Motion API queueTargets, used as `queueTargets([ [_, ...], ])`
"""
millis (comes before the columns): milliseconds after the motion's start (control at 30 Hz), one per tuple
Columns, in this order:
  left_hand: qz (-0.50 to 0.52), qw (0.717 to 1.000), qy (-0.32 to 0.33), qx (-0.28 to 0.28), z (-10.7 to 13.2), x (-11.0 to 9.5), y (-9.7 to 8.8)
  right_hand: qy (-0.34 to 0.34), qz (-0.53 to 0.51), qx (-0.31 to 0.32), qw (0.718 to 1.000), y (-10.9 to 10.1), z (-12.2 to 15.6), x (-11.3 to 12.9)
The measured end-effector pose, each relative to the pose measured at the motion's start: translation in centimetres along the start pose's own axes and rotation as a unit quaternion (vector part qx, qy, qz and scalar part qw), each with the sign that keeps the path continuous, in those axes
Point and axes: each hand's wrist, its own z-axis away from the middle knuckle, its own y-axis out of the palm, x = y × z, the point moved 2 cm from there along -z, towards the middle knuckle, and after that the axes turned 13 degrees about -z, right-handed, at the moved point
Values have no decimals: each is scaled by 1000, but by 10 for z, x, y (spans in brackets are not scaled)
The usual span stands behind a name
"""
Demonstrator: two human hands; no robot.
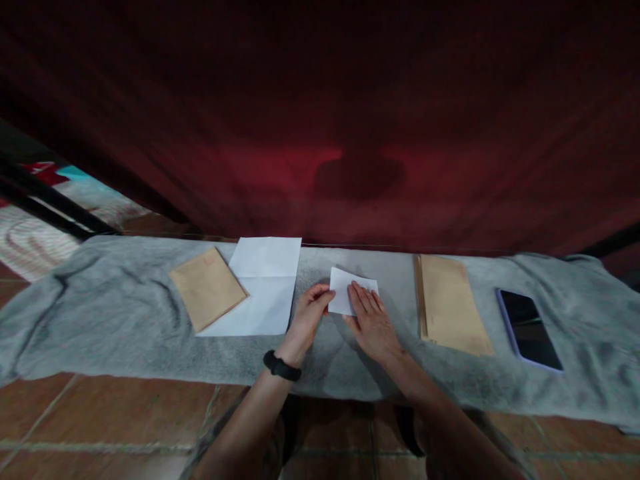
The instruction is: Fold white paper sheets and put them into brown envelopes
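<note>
A small folded white sheet of paper [342,287] lies on the grey cloth in front of me. My left hand [311,312] pinches its left edge between thumb and fingers. Flat on its right part rests my right hand [371,319], fingers stretched out and pointing away from me. To the left lies a larger creased white sheet [273,293], unfolded, with brown envelopes [207,287] overlapping its left side. On the right sits a stack of brown envelopes [453,303].
A smartphone [530,330] in a purple case lies at the right, screen up. The grey cloth [125,300] covers a long narrow surface. Behind it hangs a dark red curtain [280,167]. Tiled floor [125,413] shows along the near edge.
</note>
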Motion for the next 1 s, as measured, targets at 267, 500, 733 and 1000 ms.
queueTargets([
  [267, 100, 991, -44, 79, 12, 0, 16, 180, -446, -202, 853, -17, -11, -3],
  [500, 126, 988, -61, 66, 9, 13, 15, 236, -583, -211, 749, -2, -16, -8],
  [733, -77, 996, 30, -34, -16, 23, -20, 274, -471, -218, 810, -12, -13, -46],
  [1000, -359, 919, 128, -98, -21, 27, -29, 207, -172, -79, 960, -16, 5, -34],
])
